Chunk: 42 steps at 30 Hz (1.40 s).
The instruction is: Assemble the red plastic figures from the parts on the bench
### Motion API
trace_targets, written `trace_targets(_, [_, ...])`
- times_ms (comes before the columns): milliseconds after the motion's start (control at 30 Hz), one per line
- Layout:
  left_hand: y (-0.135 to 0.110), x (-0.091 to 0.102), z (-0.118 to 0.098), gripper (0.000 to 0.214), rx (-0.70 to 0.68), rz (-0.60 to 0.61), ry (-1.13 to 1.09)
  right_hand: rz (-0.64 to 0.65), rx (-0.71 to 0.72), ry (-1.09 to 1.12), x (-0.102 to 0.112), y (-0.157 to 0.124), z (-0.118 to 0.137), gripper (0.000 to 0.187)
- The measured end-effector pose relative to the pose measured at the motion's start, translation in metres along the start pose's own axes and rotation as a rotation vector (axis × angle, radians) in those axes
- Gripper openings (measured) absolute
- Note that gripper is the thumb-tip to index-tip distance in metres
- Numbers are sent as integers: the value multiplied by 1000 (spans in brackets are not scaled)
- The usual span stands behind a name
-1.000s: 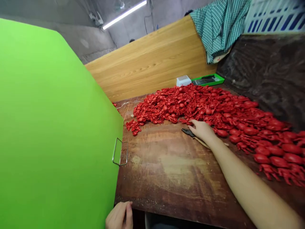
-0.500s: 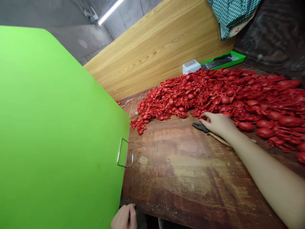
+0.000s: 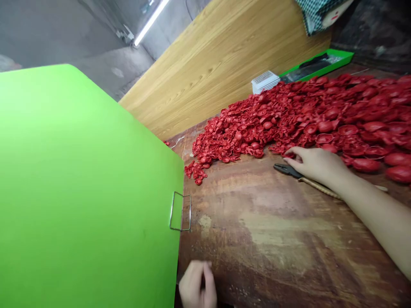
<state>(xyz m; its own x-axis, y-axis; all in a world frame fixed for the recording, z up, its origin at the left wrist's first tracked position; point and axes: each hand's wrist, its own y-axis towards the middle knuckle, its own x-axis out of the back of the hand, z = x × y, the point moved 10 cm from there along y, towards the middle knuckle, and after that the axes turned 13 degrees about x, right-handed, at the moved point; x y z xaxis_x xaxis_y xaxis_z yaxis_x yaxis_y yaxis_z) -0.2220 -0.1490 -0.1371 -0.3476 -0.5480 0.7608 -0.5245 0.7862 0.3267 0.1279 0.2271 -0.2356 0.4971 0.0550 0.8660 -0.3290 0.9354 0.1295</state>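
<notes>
My right hand reaches across the brown wooden table to the near edge of a large heap of small red plastic pieces. Its fingers curl down on the pieces there, and what they grip is hidden. Dark-jawed pliers with a pale handle lie on the table under that hand. My left hand sits at the table's front edge beside the green board, fingers curled; whether it holds anything does not show.
A tall green board with a wire clip stands along the left. A light wooden panel backs the table. Behind the heap lie a small white box and a green tray. Checked cloth hangs at top right.
The view has tilted and shifted, so everything sits further right and lower. My left hand has come up a little at the table's front edge. My right hand stays at the heap's edge.
</notes>
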Motion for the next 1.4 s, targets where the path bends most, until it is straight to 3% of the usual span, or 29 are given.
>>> trace_targets(133, [112, -53, -11, 38, 221, -42, 71, -9, 5, -10, 6, -4, 5, 29])
trace_targets(200, [164, -86, -5, 61, 326, -29, 118, -82, 19, -35, 19, -6, 14, 28])
trace_targets(267, [199, -113, -1, 79, 405, -13, 161, -226, 82, -34, 38, -7, 32, 30])
trace_targets(367, [219, -132, 2, 60, 476, 7, 187, -409, 213, 16, 64, -9, 60, 32])
trace_targets(433, [218, -133, 5, 43, 508, 25, 177, -449, 288, 134, 73, -8, 72, 31])
trace_targets(533, [206, -127, 11, 31, 523, 77, 102, -361, 355, 451, 72, -4, 84, 25])
trace_targets(600, [190, -127, 10, 31, 497, 137, -2, -277, 345, 669, 64, -2, 91, 26])
trace_targets(733, [141, -131, -12, 42, 424, 246, -259, -224, 318, 1064, 56, -4, 104, 46])
trace_targets(867, [105, -112, -51, 49, 363, 295, -442, -137, 368, 1293, 62, -12, 127, 47])
trace_targets(967, [101, -75, -93, 46, 282, 309, -480, -39, 411, 1439, 76, -24, 149, 45])
trace_targets(1067, [101, -35, -150, 34, 73, 366, -429, 81, 490, 1513, 93, -41, 180, 45])
trace_targets(1133, [100, -17, -179, 33, 22, 398, -454, 116, 540, 1522, 106, -53, 198, 45])
trace_targets(1300, [91, 2, -224, 33, 26, 448, -626, 55, 598, 1656, 144, -77, 222, 30])
trace_targets(1400, [83, 6, -240, 27, 17, 463, -663, 78, 636, 1687, 160, -90, 231, 28])
